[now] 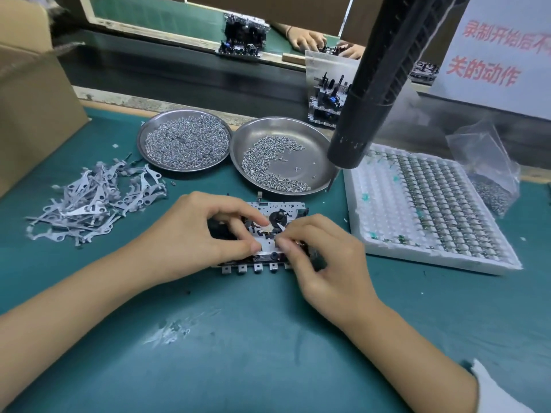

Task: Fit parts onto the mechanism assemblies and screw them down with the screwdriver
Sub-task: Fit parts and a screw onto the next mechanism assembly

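Both hands apparently on mechanism assembly (269, 234).

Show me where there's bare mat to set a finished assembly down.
Bare mat lies in front of the mechanism assembly, between the forearms. Crowded: the lever pile left, the screw dishes behind, the foam tray right. Both the left hand and right hand are on the assembly.

Left hand (190, 234): bare, no glove, ring or watch is seen; forearm uncovered to the picture's near left edge. Right hand (325, 263): bare, likewise unadorned; forearm uncovered almost to the elbow. A white sleeve (495, 391) edge is seen at the near right corner, loosely cut, with no marking visible.
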Tool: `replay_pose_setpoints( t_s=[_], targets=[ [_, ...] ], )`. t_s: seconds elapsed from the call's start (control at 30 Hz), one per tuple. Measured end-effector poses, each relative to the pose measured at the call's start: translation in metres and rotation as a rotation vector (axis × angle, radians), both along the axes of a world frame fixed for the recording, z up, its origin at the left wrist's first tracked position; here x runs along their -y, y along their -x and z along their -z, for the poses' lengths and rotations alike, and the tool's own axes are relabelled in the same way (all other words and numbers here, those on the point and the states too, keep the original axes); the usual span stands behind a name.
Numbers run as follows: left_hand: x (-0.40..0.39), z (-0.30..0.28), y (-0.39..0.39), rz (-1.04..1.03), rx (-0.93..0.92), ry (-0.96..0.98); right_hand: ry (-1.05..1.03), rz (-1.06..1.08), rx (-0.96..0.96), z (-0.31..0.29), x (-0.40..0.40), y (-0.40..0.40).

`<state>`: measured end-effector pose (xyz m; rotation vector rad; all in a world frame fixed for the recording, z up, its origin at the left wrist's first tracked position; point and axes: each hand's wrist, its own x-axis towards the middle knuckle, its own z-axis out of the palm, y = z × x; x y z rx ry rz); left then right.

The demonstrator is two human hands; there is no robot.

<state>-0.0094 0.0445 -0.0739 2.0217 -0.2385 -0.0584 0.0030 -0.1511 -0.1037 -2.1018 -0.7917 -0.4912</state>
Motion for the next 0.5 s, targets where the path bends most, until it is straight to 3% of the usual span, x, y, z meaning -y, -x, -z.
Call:
replay_pose_setpoints(
  t_s=[0.17, 0.37, 0.5],
  targets=[
    [0.000, -0.001, 0.001, 0.023, 0.092, -0.067, -0.188, 0.081, -0.038, -0.001, 0.002, -0.006],
    [-0.003, -0.001, -0.002, 0.050, 0.196, -0.099, -0.249, 0.116, -0.081, -0.001, 0.001, -0.008],
    [-0.020, -0.001, -0.021, -0.244, 0.403, -0.151, -0.272, 0.121, -0.086, 0.001, 0.001, -0.009]
  ],
)
